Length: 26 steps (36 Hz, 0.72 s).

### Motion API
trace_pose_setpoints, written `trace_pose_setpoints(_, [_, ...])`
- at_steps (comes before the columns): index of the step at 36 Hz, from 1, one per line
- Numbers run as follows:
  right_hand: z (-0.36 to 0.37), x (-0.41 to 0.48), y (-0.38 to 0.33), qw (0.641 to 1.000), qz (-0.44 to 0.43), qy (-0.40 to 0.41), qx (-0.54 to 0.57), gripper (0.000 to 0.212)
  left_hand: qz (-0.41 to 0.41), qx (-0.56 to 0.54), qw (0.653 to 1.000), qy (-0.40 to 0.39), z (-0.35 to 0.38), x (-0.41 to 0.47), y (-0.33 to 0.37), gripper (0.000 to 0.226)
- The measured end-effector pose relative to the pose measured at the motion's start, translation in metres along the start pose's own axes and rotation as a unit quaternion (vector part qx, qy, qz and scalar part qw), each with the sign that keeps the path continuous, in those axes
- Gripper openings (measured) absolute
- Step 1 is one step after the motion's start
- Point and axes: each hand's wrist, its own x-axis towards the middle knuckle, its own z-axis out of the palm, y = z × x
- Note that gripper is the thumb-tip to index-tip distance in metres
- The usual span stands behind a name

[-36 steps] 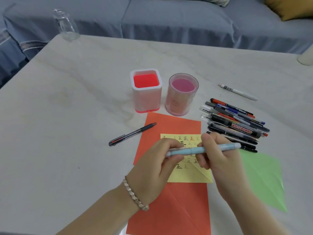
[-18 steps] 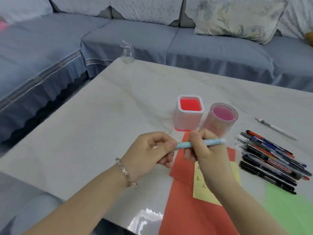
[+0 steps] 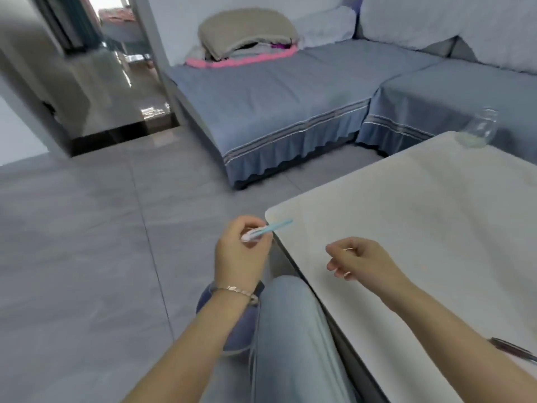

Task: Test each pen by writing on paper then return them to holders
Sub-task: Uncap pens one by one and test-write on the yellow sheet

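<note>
The grey tiled floor (image 3: pixel 87 257) is glossy and catches the light near a doorway (image 3: pixel 122 53) at the far left, where a dark step (image 3: pixel 116 135) edges the threshold. An L-shaped sofa (image 3: pixel 276 106) in blue-grey covers with scalloped, striped hems fills the far side, with pale back cushions (image 3: pixel 436 18) against the wall and a folded beige blanket (image 3: pixel 247 33) piled over pink-edged bedding at its left end. A pale, marble-look table (image 3: pixel 421 213) with a rounded corner stands nearer, on the right

The light blue pen (image 3: pixel 273 227) is smeared by motion, its pale end partly hidden inside the left grip (image 3: pixel 241 254). The right edge cuts off a dark pen (image 3: pixel 513 349) and the bench (image 3: pixel 421 213). The glass (image 3: pixel 479 129) is blurred.
</note>
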Motion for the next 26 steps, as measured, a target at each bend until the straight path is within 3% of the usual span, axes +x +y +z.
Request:
trace_pose_setpoints(4, [0.020,0.024,0.006,0.995,-0.004,-0.039,-0.089,0.010,-0.038,0.144,0.989,-0.001,-0.025,0.020,-0.057,0.021])
trace_pose_setpoints(8, [0.029,0.038,0.017,0.985,0.004,-0.058,-0.163,0.009,-0.125,0.260,0.955,-0.075,-0.024,0.025,-0.116,0.011])
trace_pose_setpoints(13, [0.024,0.039,0.027,0.976,0.021,-0.057,-0.209,0.010,-0.161,0.353,0.900,-0.198,-0.014,0.023,-0.145,0.028])
trace_pose_setpoints(17, [0.009,0.033,0.038,0.973,0.046,-0.044,-0.222,0.010,-0.110,0.318,0.917,-0.216,0.005,0.026,-0.118,0.032])
trace_pose_setpoints(22, [-0.019,0.016,0.048,0.971,0.057,-0.014,-0.234,0.015,0.022,0.237,0.943,-0.233,0.041,0.012,-0.047,0.028])
trace_pose_setpoints(26, [-0.051,-0.014,0.057,0.972,0.069,0.031,-0.224,0.018,0.090,0.181,0.923,-0.327,0.084,-0.016,0.004,0.023])
